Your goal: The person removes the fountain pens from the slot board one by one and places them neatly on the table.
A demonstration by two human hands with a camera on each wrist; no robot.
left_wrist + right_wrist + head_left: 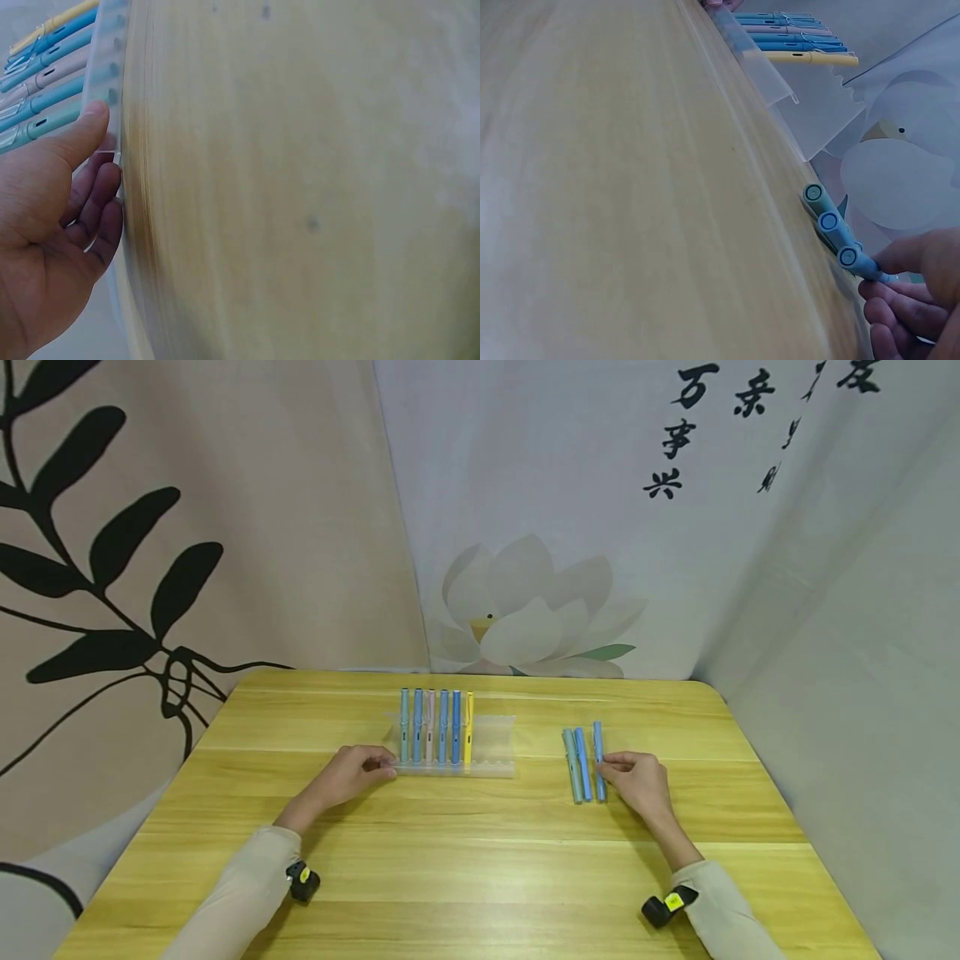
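A clear plastic pen stand (pixel 495 745) holds several capped pens side by side in its left part, from a green pen (pixel 405 727) to a yellow pen (pixel 468 728). My left hand (pixel 351 775) grips the stand's front left corner; in the left wrist view the thumb lies on the front strip (pixel 105 52), with fingers curled beneath. On the table to the right, my right hand (pixel 641 783) pinches a light blue pen (pixel 598 743) between thumb and fingers. Left of it lie another blue pen (pixel 583 766) and a grey-green pen (pixel 572 766).
The wooden table (pixel 465 877) reaches back to a curtain (pixel 300 527) with printed leaves, a lotus and characters. Each wrist wears a small black camera, the left camera (pixel 303 882) and the right camera (pixel 670 906). Notches line the stand's right part.
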